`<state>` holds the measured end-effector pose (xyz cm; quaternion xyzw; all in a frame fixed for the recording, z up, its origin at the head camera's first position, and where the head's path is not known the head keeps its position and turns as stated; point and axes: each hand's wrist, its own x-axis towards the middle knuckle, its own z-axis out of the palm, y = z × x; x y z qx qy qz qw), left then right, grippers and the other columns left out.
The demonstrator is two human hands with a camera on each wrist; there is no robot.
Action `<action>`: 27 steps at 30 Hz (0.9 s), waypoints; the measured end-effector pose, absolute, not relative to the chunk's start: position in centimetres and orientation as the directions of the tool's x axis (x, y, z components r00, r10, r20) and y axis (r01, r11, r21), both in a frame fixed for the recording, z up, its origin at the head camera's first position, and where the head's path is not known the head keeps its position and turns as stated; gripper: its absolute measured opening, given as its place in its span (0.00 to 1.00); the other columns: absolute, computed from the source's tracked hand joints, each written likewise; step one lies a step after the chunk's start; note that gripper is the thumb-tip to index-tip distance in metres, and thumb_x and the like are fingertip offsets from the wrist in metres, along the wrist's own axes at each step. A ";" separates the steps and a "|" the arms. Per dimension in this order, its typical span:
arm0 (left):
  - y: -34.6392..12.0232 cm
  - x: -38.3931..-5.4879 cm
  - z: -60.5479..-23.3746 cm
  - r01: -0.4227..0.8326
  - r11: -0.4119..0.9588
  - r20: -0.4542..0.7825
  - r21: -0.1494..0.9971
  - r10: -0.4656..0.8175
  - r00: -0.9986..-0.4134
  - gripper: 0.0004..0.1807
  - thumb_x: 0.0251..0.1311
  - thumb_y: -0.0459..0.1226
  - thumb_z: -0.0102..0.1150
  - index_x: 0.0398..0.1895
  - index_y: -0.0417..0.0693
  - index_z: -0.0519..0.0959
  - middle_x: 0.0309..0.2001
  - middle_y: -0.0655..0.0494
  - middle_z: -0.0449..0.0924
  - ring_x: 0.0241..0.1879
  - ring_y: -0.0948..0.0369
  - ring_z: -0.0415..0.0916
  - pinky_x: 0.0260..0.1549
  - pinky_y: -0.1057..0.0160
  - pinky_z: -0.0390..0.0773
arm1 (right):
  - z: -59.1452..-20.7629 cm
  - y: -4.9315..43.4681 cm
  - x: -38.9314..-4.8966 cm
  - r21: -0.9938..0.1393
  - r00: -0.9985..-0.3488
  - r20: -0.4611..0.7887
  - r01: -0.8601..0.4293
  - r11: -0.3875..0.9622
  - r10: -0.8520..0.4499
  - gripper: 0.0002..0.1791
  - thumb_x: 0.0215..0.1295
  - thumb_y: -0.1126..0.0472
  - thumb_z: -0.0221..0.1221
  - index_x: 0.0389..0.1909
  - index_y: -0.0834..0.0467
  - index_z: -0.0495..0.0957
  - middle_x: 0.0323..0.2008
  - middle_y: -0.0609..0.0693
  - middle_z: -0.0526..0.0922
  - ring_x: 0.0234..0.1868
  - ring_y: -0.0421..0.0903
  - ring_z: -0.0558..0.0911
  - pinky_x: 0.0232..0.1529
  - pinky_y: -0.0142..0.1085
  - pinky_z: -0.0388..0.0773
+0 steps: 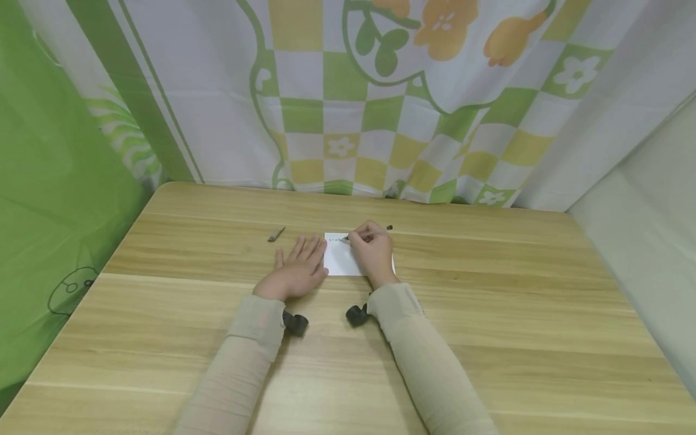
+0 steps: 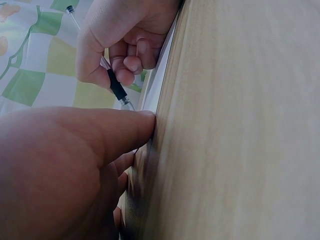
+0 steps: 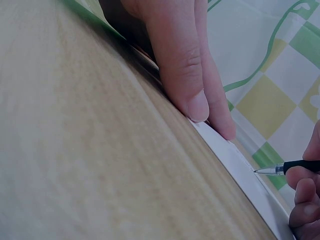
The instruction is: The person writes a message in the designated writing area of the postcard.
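Note:
A small white sheet of paper (image 1: 341, 261) lies on the wooden table, with a short row of dark letters near its top edge. My right hand (image 1: 374, 251) pinches a pen (image 2: 117, 86) with a clear barrel and black grip. In the right wrist view the pen's tip meets the paper (image 3: 235, 172) by the written marks. My left hand (image 1: 296, 269) lies flat with fingers spread, its thumb and fingertips on the paper's left edge. Beyond the left fingers sits a pen cap (image 1: 276, 234), apart from both hands.
The wooden table (image 1: 516, 338) extends widely around the paper. A checked, flowered curtain (image 1: 342, 145) hangs along its far edge, with green cloth (image 1: 49, 181) at the left and a pale surface (image 1: 647, 235) at the right. Black wrist cameras (image 1: 296, 324) sit at both cuffs.

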<state>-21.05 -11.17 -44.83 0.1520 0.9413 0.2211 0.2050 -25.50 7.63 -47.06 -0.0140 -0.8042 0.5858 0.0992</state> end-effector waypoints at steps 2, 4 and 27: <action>-11.2 -21.1 -45.0 0.194 0.856 -0.320 0.479 0.376 -0.870 0.37 0.79 0.54 0.34 0.83 0.56 0.35 0.81 0.58 0.23 0.78 0.52 0.15 0.66 0.34 0.14 | -47.1 7.6 -25.5 -0.945 -0.980 0.140 -0.091 0.313 0.139 0.04 0.56 0.62 0.59 0.24 0.57 0.80 0.31 0.51 0.80 0.33 0.48 0.76 0.35 0.39 0.74; -11.2 -21.1 -44.9 0.192 0.856 -0.323 0.479 0.376 -0.869 0.37 0.79 0.54 0.34 0.83 0.56 0.35 0.81 0.59 0.23 0.78 0.52 0.15 0.66 0.34 0.14 | -47.0 7.6 -25.5 -0.945 -0.981 0.137 -0.088 0.314 0.139 0.04 0.56 0.62 0.60 0.25 0.57 0.80 0.31 0.51 0.80 0.33 0.48 0.77 0.36 0.39 0.74; -11.2 -21.4 -45.4 0.192 0.858 -0.330 0.476 0.377 -0.865 0.38 0.79 0.55 0.33 0.83 0.57 0.34 0.81 0.59 0.23 0.78 0.53 0.15 0.67 0.33 0.14 | -47.0 7.6 -25.5 -0.941 -0.979 0.144 -0.091 0.327 0.142 0.04 0.57 0.62 0.60 0.25 0.56 0.79 0.30 0.50 0.81 0.33 0.47 0.77 0.35 0.37 0.74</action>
